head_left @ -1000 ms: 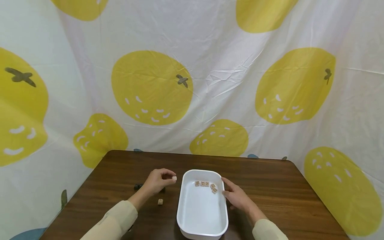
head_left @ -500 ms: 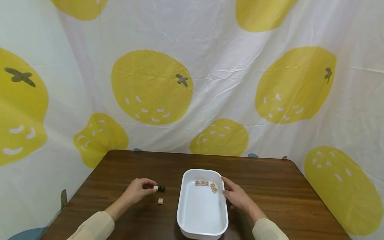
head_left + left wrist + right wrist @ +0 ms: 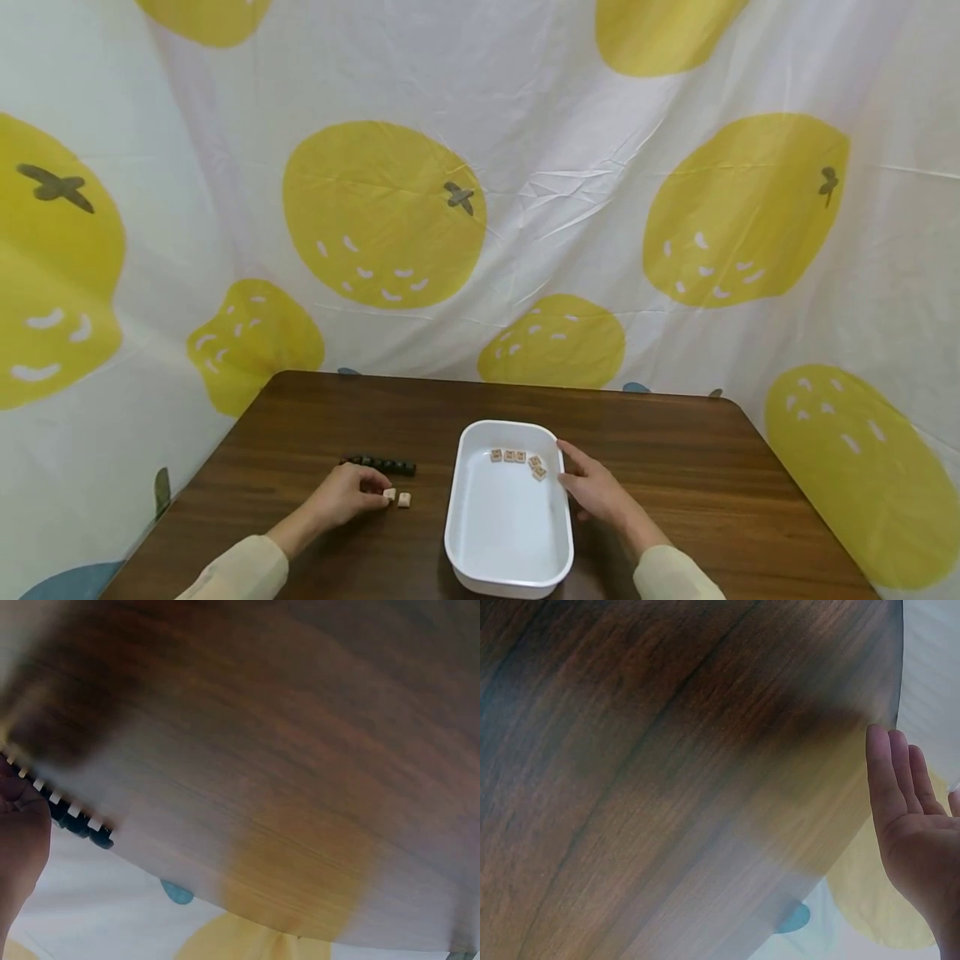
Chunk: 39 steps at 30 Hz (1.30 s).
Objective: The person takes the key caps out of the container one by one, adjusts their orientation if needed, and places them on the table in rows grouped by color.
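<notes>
My left hand [image 3: 343,497] pinches a small cream cube [image 3: 389,494] between thumb and fingers, low at the table. Just right of it sits a second cream cube [image 3: 405,500]. Beyond the hand lies a row of small black pieces [image 3: 386,464], partly covered by the hand; in the left wrist view the row of pieces [image 3: 75,817] shows pale spots along one side. My right hand [image 3: 596,492] rests against the right rim of a white tray [image 3: 510,575], its fingers straight in the right wrist view [image 3: 922,825]. Several marked tan cubes [image 3: 515,457] lie at the tray's far end.
The brown wooden table [image 3: 675,442] carries everything. Its far edge meets a hanging white cloth [image 3: 540,200] printed with yellow fruit. The tray stands right of the loose cubes, its raised walls between them and my right hand.
My left hand went from beside the tray back leftward to the black row, then slightly nearer me, the cream cube still pinched, uncovering the row. My right hand stays at the tray rim.
</notes>
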Tool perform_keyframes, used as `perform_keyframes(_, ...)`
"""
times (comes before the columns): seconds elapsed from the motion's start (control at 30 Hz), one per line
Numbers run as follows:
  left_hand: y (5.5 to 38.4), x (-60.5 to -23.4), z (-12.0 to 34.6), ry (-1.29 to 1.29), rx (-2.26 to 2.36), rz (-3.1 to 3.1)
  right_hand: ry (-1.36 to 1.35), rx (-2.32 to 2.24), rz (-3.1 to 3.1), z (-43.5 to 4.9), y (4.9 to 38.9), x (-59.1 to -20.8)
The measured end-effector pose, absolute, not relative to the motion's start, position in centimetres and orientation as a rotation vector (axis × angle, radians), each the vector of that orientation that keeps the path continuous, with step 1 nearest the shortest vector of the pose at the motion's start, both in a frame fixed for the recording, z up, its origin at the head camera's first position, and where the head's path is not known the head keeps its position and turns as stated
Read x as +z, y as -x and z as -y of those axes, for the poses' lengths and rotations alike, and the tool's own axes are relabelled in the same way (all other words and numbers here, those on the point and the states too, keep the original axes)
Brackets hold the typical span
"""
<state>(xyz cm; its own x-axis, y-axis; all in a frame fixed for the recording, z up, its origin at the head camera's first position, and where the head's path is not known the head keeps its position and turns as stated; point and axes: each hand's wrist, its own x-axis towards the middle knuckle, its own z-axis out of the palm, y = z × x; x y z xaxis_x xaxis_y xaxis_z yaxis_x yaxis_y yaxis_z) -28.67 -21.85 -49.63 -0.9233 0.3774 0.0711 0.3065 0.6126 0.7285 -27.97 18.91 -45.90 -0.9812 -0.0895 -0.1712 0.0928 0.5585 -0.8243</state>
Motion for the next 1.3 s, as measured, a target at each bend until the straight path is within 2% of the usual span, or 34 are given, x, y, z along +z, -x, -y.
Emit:
perform_keyframes(0.9, 29.2, -50.4, 21.2, -0.702, 1.109, -2.817, -0.020, -1.388, -2.603, -18.9, 27.9, -46.0)
perform_keyframes(1.1, 29.4, -49.2, 20.7, -0.649, 1.178, -2.837, -0.012, -1.398, -2.595, -18.9, 28.0, -46.0)
perform_keyframes(1.3, 30.5, -47.0, 17.9, -0.648, 1.260, -2.913, -0.031, -1.396, -2.582, -18.9, 27.9, -45.9)
